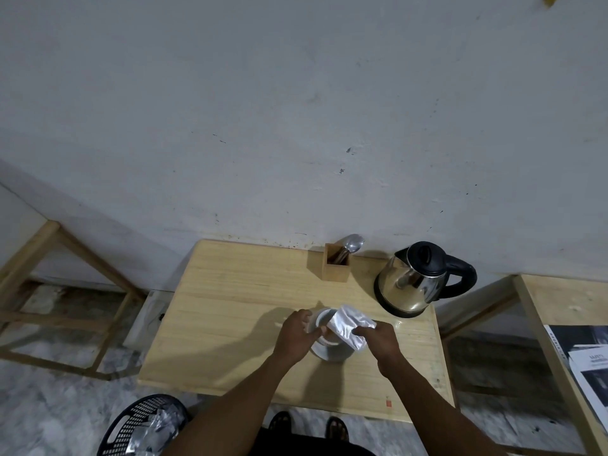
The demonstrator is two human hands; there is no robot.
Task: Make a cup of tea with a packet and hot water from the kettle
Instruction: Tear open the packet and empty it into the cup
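A silver foil packet is tilted over a white cup that stands near the middle of the wooden table. My right hand pinches the packet's lower right end. My left hand holds the cup's left side, its thumb touching the packet's lower corner at the rim. The packet's upper end points into the cup's mouth. A steel kettle with a black lid and handle stands behind and to the right of the cup, apart from both hands.
A small wooden holder with spoons stands at the table's back edge by the wall. A black mesh bin with crumpled foil sits on the floor at front left. Wooden frames flank the table; papers lie on the right one.
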